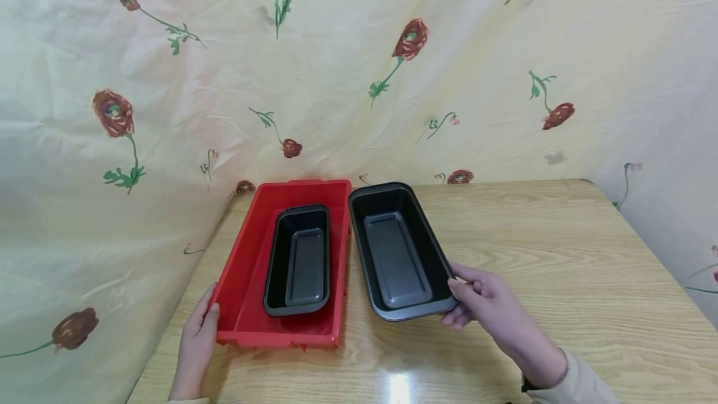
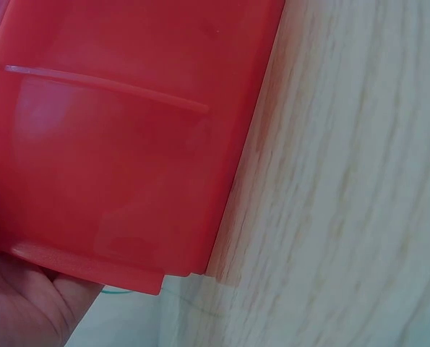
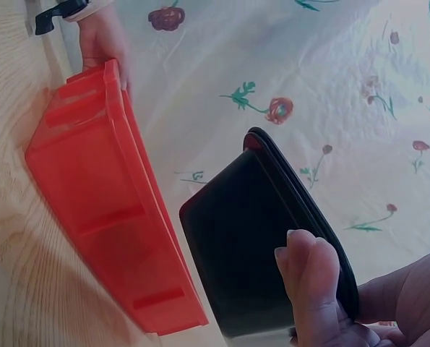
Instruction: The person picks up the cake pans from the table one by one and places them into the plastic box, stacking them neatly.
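Observation:
My right hand (image 1: pixel 477 298) pinches the near right corner of a black loaf pan (image 1: pixel 398 257), thumb on the rim and fingers beneath. In the right wrist view this loaf pan (image 3: pixel 236 231) is raised above the table and tilted. A red plastic tray (image 1: pixel 241 292) lies on the table to the left, and a second, smaller-looking black loaf pan (image 1: pixel 307 267) sits inside it. At the tray's near left corner my left hand (image 1: pixel 197 335) grips the rim. The left wrist view shows the outer wall of the red tray (image 2: pixel 128 166) up close, with part of the hand below.
The wooden table (image 1: pixel 561 254) stretches to the right of the trays. Behind and at both sides hangs a flower-patterned cloth (image 1: pixel 336 80), close to the table's back edge and to the red tray's left.

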Motion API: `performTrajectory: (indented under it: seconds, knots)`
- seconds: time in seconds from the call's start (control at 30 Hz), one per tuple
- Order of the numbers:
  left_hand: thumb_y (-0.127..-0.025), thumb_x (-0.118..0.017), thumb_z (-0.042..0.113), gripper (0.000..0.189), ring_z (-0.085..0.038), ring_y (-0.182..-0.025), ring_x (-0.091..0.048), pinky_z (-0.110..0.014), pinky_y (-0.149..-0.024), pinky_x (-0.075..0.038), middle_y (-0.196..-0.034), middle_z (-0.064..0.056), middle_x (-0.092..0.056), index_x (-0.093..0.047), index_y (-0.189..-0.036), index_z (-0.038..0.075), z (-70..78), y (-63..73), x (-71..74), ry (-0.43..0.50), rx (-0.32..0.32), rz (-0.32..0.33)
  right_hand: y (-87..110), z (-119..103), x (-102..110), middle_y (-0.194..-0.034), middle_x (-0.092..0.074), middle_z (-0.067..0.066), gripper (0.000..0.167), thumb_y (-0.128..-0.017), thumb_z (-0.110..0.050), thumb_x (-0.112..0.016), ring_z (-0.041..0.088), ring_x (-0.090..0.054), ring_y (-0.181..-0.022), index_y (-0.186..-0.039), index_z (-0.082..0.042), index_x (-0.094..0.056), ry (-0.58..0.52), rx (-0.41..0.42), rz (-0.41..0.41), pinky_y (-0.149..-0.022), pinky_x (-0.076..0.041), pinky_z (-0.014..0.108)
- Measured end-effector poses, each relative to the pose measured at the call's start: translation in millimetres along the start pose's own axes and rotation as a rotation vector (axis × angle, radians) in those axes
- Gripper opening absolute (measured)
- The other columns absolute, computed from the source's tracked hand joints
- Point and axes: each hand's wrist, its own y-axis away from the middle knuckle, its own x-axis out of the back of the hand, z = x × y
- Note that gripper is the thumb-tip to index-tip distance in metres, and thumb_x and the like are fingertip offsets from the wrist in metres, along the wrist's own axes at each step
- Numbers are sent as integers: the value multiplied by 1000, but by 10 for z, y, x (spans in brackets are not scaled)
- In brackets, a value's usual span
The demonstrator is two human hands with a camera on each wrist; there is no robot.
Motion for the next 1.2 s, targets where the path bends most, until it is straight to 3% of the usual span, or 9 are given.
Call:
performTrajectory:
  seconds: [0.63, 0.83, 1.03, 1.2]
  knots:
    - [-107, -28, 30, 53, -34, -141, -26, -50, -106, -35, -161, -10, -18, -14, -158, 24, -10, -26, 17, 11, -5, -36, -91, -58, -120, -89, -69, 27, 52, -104, -7, -43, 22, -69, -63, -144, 19, -24, -21, -28, -21, -56, -58, 35]
    - [-107, -30, 31, 52, -31, -140, -29, -36, -105, -37, -160, -8, -23, -18, -157, 24, 4, -16, 13, -23, -23, -11, -173, -70, -199, -90, -69, 28, 51, -103, -7, -44, 22, -69, -63, -144, 19, -25, -44, -39, -16, -56, -58, 34]
    - [-107, -30, 30, 52, -34, -142, -27, -49, -107, -35, -160, -10, -22, -18, -157, 23, -5, -14, 6, 6, -24, -3, -281, -47, -284, -89, -69, 28, 50, -103, -6, -43, 21, -69, -63, -144, 17, -27, -50, -63, -14, -57, -59, 33]
    - [-107, -30, 31, 52, -34, -141, -27, -47, -107, -35, -160, -10, -22, -17, -157, 23, -12, -13, 7, 4, -16, -7, -357, -29, -359, -89, -69, 27, 49, -103, -6, -43, 20, -69, -62, -144, 16, -29, -52, -71, -11, -56, -58, 32]
